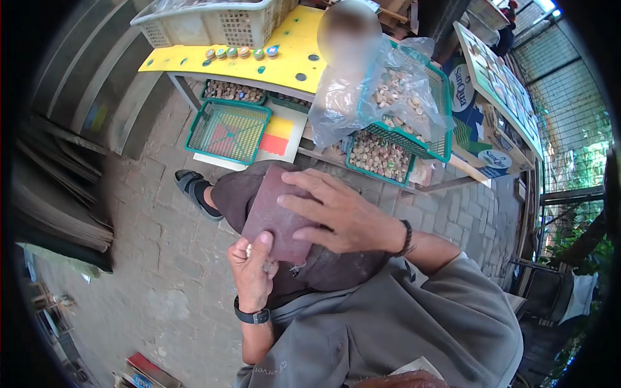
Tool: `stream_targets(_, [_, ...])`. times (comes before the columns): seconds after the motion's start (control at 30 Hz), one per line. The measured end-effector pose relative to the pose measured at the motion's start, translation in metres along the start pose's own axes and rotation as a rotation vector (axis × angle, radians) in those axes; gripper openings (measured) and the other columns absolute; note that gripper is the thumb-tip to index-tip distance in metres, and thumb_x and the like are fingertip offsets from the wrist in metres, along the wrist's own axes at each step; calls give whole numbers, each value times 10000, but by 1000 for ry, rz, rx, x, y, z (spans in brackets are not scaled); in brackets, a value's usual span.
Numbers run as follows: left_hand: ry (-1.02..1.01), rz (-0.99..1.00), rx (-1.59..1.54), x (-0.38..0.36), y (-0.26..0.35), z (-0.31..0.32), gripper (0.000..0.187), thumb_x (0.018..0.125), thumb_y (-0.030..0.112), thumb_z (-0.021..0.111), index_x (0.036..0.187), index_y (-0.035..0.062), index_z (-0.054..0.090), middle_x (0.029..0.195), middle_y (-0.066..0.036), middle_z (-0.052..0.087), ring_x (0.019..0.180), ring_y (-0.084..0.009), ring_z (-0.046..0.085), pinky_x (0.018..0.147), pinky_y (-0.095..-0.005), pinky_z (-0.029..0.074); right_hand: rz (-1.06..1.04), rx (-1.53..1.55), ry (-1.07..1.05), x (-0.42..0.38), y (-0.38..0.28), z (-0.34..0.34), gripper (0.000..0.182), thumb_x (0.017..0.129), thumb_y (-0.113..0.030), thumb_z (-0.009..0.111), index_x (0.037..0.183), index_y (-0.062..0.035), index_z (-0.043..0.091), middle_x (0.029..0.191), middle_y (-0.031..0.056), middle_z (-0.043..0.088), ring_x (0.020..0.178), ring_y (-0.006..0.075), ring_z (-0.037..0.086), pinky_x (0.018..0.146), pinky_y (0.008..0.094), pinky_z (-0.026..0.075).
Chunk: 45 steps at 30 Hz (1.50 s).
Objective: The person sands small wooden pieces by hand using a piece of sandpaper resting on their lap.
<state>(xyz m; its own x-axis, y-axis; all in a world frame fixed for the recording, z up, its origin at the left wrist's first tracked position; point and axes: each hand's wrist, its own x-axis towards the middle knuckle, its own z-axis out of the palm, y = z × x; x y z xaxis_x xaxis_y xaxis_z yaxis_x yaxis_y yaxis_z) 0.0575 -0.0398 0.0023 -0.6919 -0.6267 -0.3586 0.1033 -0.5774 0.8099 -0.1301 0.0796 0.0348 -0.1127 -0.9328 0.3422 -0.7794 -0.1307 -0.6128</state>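
A flat reddish-brown sheet that looks like sandpaper [277, 210] lies over my raised knee, in front of my dark trousers [236, 194]. My left hand [254, 268], with a black watch on the wrist, pinches its near lower edge with the thumb on top. Something small and pale shows between those fingers, too small to name. Across the sheet's right side reaches my right hand [346, 213], a dark bracelet at its wrist. Its fingers are stretched out and apart over the sheet; whether every fingertip touches cannot be made out.
Ahead stands a yellow table [291, 45] with several small round pieces [242, 52] in a row and a white crate [213, 24]. A green basket [229, 132] sits below. Another green basket [446, 123] holds a clear plastic bag [404, 81] and small round pieces. Cartons [495, 158] stand right.
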Motion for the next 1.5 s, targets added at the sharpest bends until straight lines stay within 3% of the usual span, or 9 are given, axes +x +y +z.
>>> stream_targets(0.3, [299, 104, -92, 1, 10, -14, 389, 1035, 343, 569, 721, 137, 465, 568, 58, 418, 370, -32, 278, 320, -220, 211, 166, -350, 161, -6, -36, 30, 532, 853, -450, 716, 1251, -114, 610, 1318, 195, 484, 1172, 380, 486, 903, 469, 460])
stream_targets(0.37, [228, 96, -529, -8, 23, -27, 420, 1049, 342, 537, 705, 153, 389, 556, 51, 344, 365, -47, 242, 316, -224, 206, 178, -331, 179, -8, -38, 31, 534, 847, -451, 717, 1247, -114, 612, 1311, 186, 480, 1170, 368, 482, 906, 459, 442])
stream_targets(0.63, [-43, -20, -413, -8, 25, 35, 203, 1015, 240, 501, 906, 70, 526, 673, 3, 439, 463, -85, 363, 397, -215, 292, 76, -352, 257, -13, -38, 24, 355, 840, -215, 688, 1162, -71, 646, 1163, 78, 561, 1110, 277, 528, 883, 452, 363])
stream_targets(0.7, [2, 61, -246, 0, 15, 45, 218, 1030, 227, 548, 1063, 15, 587, 698, 16, 457, 494, -63, 378, 418, -209, 306, 48, -106, 295, -12, -26, 25, 342, 834, -148, 627, 1156, -32, 624, 1156, 105, 569, 1067, 304, 544, 887, 445, 406])
stream_targets(0.8, [18, 77, -215, 2, 17, 54, 261, 1058, 267, 529, 1103, 13, 571, 752, 7, 496, 543, -50, 396, 440, -201, 331, 17, 156, 433, -9, -31, 20, 286, 880, -3, 635, 1165, 9, 635, 1112, 179, 642, 1036, 374, 627, 892, 418, 523])
stream_targets(0.93, [-58, 66, -261, 7, 10, 47, 358, 1070, 402, 465, 1075, 59, 565, 816, -33, 627, 600, -69, 566, 481, -189, 433, 26, 301, 339, 2, -32, 26, 291, 887, -65, 700, 1164, 0, 637, 1092, 148, 649, 982, 304, 651, 832, 376, 543])
stream_targets(1.07, [-64, 54, -285, 5, 12, 44, 454, 1069, 479, 388, 1087, 61, 564, 834, -20, 627, 639, -60, 574, 503, -183, 445, 46, 297, 341, 9, -31, 34, 275, 869, -81, 738, 1124, -12, 662, 1035, 124, 644, 896, 256, 646, 770, 350, 537])
stream_targets(1.33, [-64, 68, -275, -1, 17, 43, 362, 1055, 374, 414, 1149, 43, 527, 830, -7, 614, 641, -52, 545, 516, -187, 411, -50, 193, 350, 16, -24, 38, 207, 862, 6, 690, 1067, -23, 680, 1014, 119, 649, 852, 242, 649, 710, 321, 529])
stream_targets(1.5, [-70, 53, -191, -2, 18, 41, 320, 1054, 327, 443, 1118, 35, 559, 882, -18, 612, 667, -66, 529, 555, -209, 415, 132, 321, 419, 16, -29, 42, 153, 845, 11, 704, 992, -24, 675, 981, 104, 656, 788, 192, 645, 634, 291, 521])
